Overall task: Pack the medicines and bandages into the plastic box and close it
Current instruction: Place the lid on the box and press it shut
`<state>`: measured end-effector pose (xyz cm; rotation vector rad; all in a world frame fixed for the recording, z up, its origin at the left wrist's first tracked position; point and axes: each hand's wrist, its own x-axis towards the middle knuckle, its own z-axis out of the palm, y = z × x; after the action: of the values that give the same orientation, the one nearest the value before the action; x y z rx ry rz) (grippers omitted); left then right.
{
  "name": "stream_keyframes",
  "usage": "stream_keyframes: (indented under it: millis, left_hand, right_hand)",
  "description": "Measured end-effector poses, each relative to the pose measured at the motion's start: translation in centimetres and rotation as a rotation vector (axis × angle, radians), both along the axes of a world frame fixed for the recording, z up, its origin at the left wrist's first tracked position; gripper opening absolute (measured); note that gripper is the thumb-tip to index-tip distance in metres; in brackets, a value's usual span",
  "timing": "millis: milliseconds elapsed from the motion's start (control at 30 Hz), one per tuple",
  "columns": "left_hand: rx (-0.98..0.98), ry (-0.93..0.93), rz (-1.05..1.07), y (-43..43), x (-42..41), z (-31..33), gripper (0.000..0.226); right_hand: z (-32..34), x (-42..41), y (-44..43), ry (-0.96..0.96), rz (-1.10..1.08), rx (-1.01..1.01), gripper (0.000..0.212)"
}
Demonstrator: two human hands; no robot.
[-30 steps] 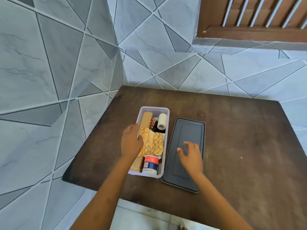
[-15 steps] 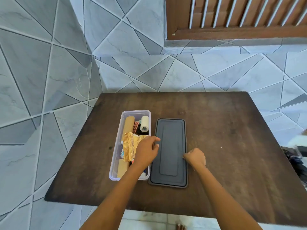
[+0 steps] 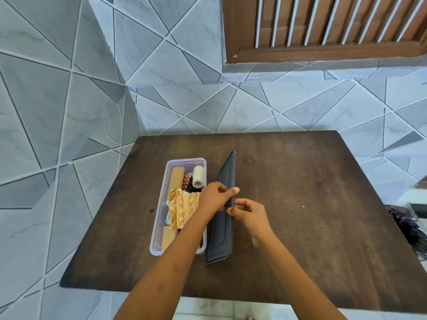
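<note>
A clear plastic box (image 3: 161, 204) stands open on the dark wooden table (image 3: 300, 215). Inside lie a tan bandage roll (image 3: 176, 179), a white tape roll (image 3: 198, 176), a crumpled gold blister strip (image 3: 182, 206) and reddish pill strips (image 3: 185, 181). Just right of the box, the dark grey lid (image 3: 221, 236) is tipped up on its left long edge, nearly vertical. My left hand (image 3: 215, 197) grips the lid's raised edge from the box side. My right hand (image 3: 248, 214) pinches the same edge from the right.
Grey tiled walls meet in a corner behind and left of the table. A brown louvred window (image 3: 323, 26) sits above. Dark items (image 3: 406, 225) lie beyond the table's right edge. The right half of the tabletop is bare wood.
The lid lay flat beside the box; both hands have taken hold of it and tilted its right edge up. My left hand moved off the box contents onto the lid.
</note>
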<state>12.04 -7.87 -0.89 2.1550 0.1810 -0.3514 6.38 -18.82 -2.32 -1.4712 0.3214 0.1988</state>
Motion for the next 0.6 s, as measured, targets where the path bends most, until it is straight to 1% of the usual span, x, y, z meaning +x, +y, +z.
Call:
stream_keyframes:
  millis: [67, 133, 200, 267, 333, 367, 467, 533, 600]
  left_hand:
    - [0.104, -0.084, -0.007, 0.4, 0.4, 0.7, 0.021]
    - [0.191, -0.183, 0.005, 1.3, 0.7, 1.5, 0.018]
    - [0.159, -0.246, 0.076, 3.0, 0.7, 2.2, 0.025]
    - [0.087, -0.259, 0.169, 5.5, 0.8, 2.3, 0.023]
    - [0.043, -0.270, 0.250, 8.1, 0.9, 1.9, 0.013]
    - [0.022, -0.279, 0.296, 9.5, 0.8, 1.7, 0.013]
    - [-0.026, -0.242, 0.468, 12.6, 0.4, 0.5, 0.015]
    - [-0.064, -0.178, 0.571, 13.8, 0.0, -0.7, 0.016]
    - [-0.087, -0.113, 0.626, 14.3, -0.3, -2.0, 0.014]
  right_hand:
    - [0.2, -0.3, 0.8, -0.060, 0.039, -0.023, 0.020]
    - [0.2, -0.4, 1.6, -0.107, 0.096, -0.056, 0.026]
    - [0.0, -0.1, 2.2, -0.186, 0.092, -0.084, 0.023]
    - [-0.7, 0.6, 2.5, -0.227, -0.005, -0.117, 0.016]
    - [-1.5, 1.4, 2.8, -0.194, -0.096, -0.149, 0.016]
    - [-1.9, 1.9, 3.3, -0.163, -0.104, -0.177, 0.019]
    - [-2.7, 2.9, 4.7, 0.014, -0.004, -0.251, 0.045]
    - [-3.0, 3.2, 5.8, 0.124, 0.085, -0.200, 0.048]
    - [-3.6, 3.5, 6.6, 0.163, 0.108, -0.183, 0.044]
